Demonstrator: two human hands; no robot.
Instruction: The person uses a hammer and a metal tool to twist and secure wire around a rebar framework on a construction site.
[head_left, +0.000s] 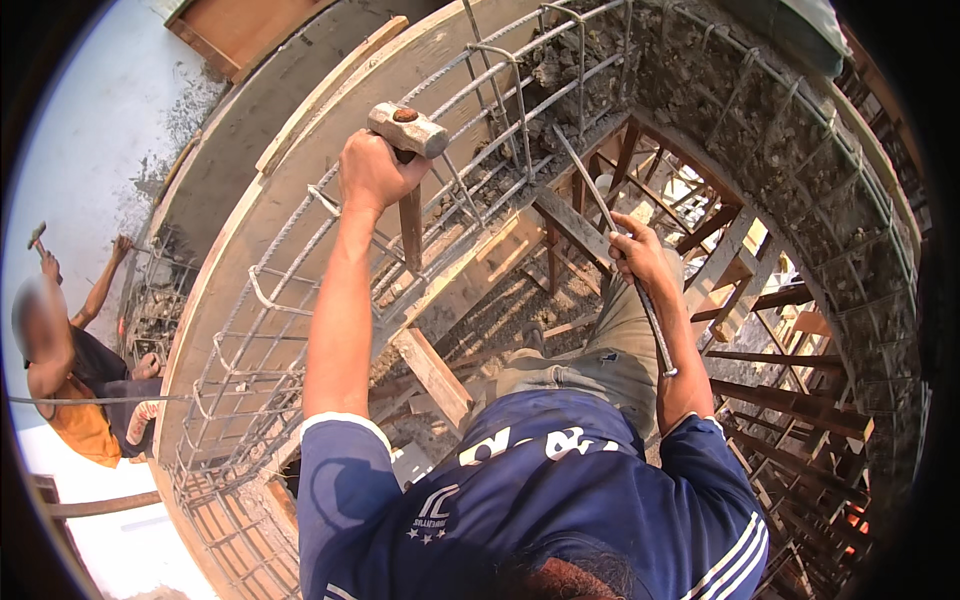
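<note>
My left hand (375, 172) is closed around a club hammer (415, 128) close under its worn metal head, above the rebar cage (290, 245) of a curved beam. The wooden handle hangs down below the fist. In front of my body, my right hand (638, 250) grips a long steel rod (652, 318) around its middle. One end of the rod points up and away toward the inner edge of the beam; the other, with a flattened tip, lies beside my right forearm.
Rough concrete (740, 130) with exposed bars curves round the far right. Below are wooden props and beams (790, 395) with gaps between them. A timber plank (435, 375) lies near my left elbow. At far left a person (75, 350) holds up a hammer (37, 237).
</note>
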